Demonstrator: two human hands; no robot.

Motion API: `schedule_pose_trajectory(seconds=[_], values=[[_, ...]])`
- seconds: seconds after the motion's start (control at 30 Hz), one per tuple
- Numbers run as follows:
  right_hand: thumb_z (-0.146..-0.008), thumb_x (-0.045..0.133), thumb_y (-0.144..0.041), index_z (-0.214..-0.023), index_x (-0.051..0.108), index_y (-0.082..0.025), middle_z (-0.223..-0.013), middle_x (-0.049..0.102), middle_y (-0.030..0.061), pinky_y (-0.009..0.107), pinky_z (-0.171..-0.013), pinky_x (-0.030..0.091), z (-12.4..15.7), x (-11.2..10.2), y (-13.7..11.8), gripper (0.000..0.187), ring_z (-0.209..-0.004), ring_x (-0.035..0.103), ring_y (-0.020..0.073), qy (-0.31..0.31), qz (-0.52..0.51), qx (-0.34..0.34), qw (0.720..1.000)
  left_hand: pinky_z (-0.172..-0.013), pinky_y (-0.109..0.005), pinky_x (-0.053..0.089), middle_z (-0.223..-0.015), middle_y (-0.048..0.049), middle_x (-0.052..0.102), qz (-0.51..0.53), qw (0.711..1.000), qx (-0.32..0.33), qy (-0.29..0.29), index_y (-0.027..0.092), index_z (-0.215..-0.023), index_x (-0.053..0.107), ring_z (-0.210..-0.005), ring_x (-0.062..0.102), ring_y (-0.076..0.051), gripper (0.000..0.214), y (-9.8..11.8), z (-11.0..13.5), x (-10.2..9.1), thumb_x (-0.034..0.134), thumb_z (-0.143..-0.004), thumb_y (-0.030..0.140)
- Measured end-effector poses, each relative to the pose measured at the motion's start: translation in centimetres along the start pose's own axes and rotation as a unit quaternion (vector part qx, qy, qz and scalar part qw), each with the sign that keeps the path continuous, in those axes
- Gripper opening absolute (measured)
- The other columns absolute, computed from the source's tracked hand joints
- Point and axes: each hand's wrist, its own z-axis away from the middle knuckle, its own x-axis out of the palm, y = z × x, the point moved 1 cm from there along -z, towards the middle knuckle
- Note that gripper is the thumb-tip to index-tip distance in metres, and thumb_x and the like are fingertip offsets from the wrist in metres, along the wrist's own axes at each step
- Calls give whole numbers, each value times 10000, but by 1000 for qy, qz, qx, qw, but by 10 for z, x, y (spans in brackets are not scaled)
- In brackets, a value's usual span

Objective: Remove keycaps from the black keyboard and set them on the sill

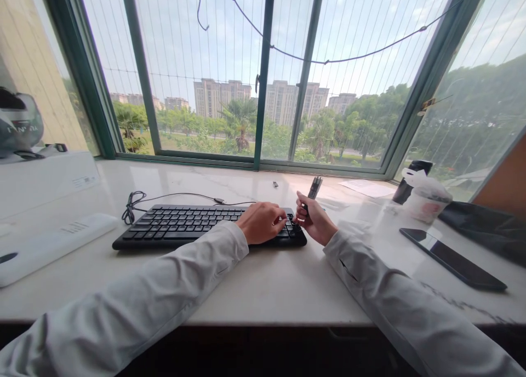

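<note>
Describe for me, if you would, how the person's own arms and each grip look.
A long, creased, light grey cloth left sleeve and a matching right sleeve reach the wrists. The right one has a narrow dark slit near its end. The bare left grip and bare right grip show no glove, ring or watch.

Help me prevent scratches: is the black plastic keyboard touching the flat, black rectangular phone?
Apart. The head view shows the white countertop and the right grey fabric sleeve between the keyboard and the phone.
</note>
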Motion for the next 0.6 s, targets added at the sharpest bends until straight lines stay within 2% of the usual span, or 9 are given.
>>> schedule_pose_trajectory(seconds=[0.1,0.3,0.47,0.6], values=[[-781,637,-430,-604,404,-200,-511,244,-77,204,-421,363,2,2,1,373,-429,247,68,1,17,-7,1000,-712,-300,464,-889,-62,678,-8,1000,-2,-11,207,-915,696,-772,621,-191,298,4,1,1,446,-879,365],[-763,654,-490,-606,349,-214,-523,278,-69,220,-375,270,-1,4,5,441,-424,237,70,0,-2,-70,998,-699,-299,472,-875,-68,678,-21,1000,2,-14,205,-925,699,-760,627,-191,309,8,1,3,438,-882,365],[-765,633,-536,-607,338,-212,-503,280,-72,228,-385,265,-4,-1,5,466,-421,261,69,-9,-40,-34,999,-661,-288,460,-844,-51,674,-31,999,28,-17,211,-903,692,-734,621,-183,299,9,3,3,431,-891,357],[-754,620,-572,-603,324,-213,-492,317,-65,239,-364,216,-7,-5,3,489,-415,289,75,-8,-28,-15,999,-676,-283,459,-828,-51,668,-26,999,34,-21,209,-899,689,-744,621,-180,293,11,3,3,433,-892,350]])
